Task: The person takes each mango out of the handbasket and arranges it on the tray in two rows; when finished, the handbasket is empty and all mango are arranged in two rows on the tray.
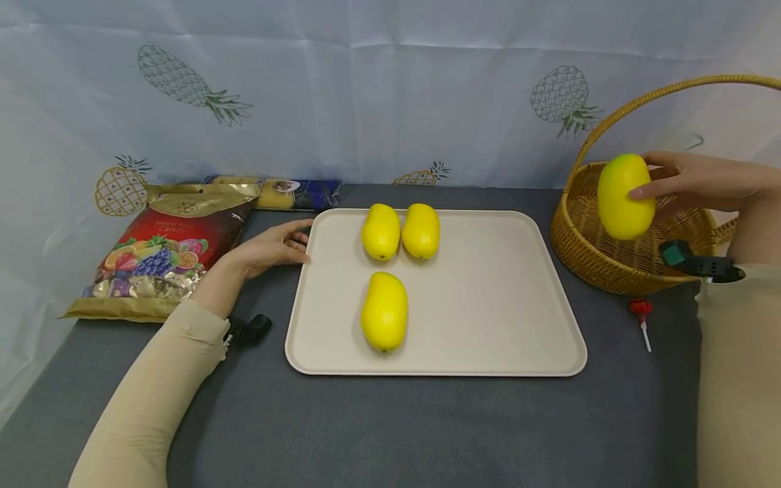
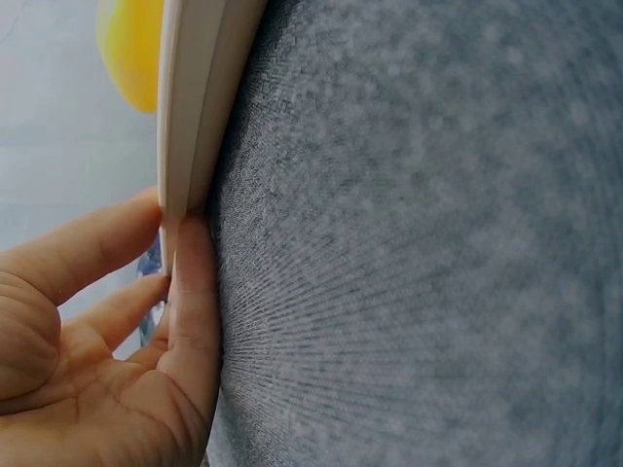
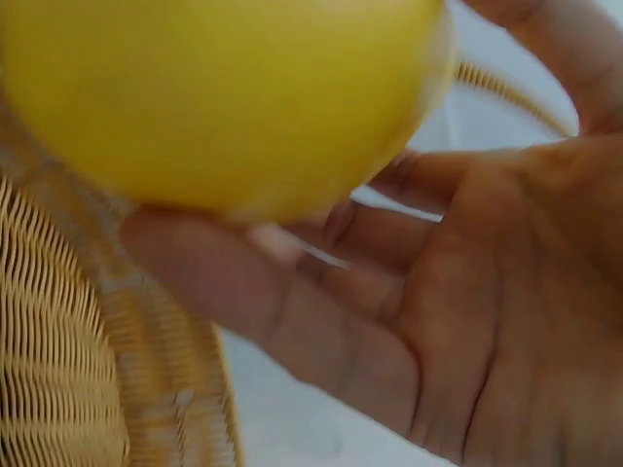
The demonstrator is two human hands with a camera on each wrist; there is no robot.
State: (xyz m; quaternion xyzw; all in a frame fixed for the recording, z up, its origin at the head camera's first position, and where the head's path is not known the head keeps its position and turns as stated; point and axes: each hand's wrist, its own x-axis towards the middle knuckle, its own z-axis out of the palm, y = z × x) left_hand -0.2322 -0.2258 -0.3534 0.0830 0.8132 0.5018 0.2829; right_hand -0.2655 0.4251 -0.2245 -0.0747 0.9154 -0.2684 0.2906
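Observation:
In the head view my right hand (image 1: 702,179) grips a yellow mango (image 1: 624,200) with a greenish end, holding it up over the wicker basket (image 1: 576,254). The right wrist view shows the fingers and thumb around the mango (image 3: 224,107). On the left, my left hand (image 1: 273,247) pinches the left edge of the beige tray (image 1: 488,298). Its thumb lies on the rim and a finger goes under it in the left wrist view. Three more mangoes lie on the tray: two side by side at the back (image 1: 381,232) (image 1: 421,231) and one nearer the front (image 1: 384,312).
A bag of mixed fruit candy (image 1: 165,251) lies at the left, with a blue and yellow packet (image 1: 299,194) behind it. A red lollipop (image 1: 641,309) lies in front of the basket, whose tall handle (image 1: 665,89) arches above it. A pineapple-print cloth (image 1: 390,102) hangs behind.

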